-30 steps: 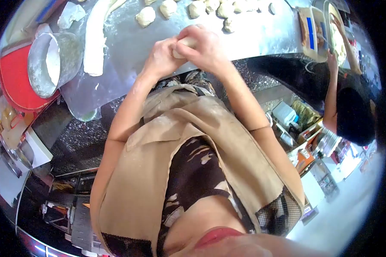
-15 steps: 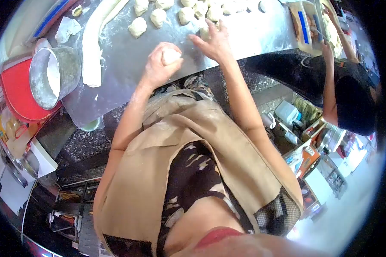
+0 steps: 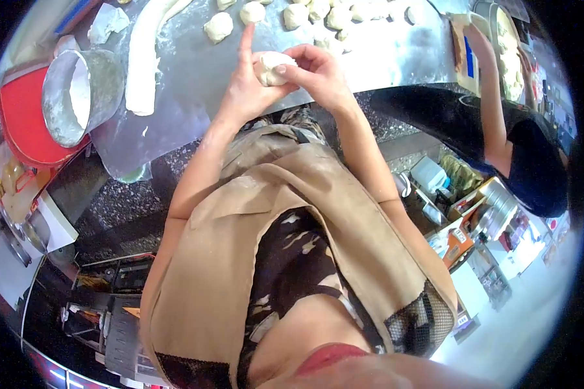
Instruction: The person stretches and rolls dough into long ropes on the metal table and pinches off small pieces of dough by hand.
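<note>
A pale dough ball (image 3: pixel 270 69) is held between my two hands just over the near edge of the metal table (image 3: pixel 191 91). My left hand (image 3: pixel 248 85) cups it from the left, with the index finger pointing straight out. On its other side, my right hand (image 3: pixel 319 79) presses thumb and curled fingers against the dough. Beyond my hands lie several more dough balls (image 3: pixel 296 17) in loose rows. One single dough ball (image 3: pixel 219 28) rests nearer on the left. Further left stretches a long floury dough roll (image 3: pixel 143 71).
A floury metal pot (image 3: pixel 104 87) lies tipped with its mouth leftward, by a red container (image 3: pixel 23 123). A crumpled white bag (image 3: pixel 108 24) sits behind. At right, a co-worker in a dark top (image 3: pixel 535 168) reaches toward a tray of dough (image 3: pixel 507 61).
My right hand has come back from the dough balls on the table and now grips the ball in my left hand. The left index finger has straightened. The co-worker's arm has shifted.
</note>
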The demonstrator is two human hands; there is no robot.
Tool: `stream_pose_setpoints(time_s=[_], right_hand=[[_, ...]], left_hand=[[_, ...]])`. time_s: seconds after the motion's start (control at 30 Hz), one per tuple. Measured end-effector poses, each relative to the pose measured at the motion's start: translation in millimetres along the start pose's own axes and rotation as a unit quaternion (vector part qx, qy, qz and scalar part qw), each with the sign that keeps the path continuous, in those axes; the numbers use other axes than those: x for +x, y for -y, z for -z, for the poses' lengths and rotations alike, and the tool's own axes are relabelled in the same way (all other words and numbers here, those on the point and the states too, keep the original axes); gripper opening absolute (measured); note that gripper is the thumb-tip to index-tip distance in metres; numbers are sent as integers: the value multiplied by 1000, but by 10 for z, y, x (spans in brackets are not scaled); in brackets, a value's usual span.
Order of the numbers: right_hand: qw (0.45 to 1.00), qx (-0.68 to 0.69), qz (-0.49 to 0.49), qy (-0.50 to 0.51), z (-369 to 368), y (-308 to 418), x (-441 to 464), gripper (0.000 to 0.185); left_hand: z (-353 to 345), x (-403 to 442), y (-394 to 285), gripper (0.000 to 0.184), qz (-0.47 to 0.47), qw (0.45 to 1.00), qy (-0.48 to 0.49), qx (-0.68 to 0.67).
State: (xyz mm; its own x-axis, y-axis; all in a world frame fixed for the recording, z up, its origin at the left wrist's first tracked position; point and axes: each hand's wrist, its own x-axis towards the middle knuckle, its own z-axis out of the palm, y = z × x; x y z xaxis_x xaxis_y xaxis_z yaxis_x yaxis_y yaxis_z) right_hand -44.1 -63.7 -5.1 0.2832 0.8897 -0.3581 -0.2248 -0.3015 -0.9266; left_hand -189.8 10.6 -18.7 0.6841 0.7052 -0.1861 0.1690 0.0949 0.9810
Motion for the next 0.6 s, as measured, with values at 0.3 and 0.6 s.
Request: stream_pose_setpoints(time_s=[0.3, 0.6], right_hand=[[985, -158, 76, 3, -72, 12, 62, 54], [943, -210, 203, -163, -362, -38, 268, 26]], left_hand=[[189, 31, 68, 47, -19, 994, 33, 102], [83, 93, -91, 45, -4, 978, -75, 196]])
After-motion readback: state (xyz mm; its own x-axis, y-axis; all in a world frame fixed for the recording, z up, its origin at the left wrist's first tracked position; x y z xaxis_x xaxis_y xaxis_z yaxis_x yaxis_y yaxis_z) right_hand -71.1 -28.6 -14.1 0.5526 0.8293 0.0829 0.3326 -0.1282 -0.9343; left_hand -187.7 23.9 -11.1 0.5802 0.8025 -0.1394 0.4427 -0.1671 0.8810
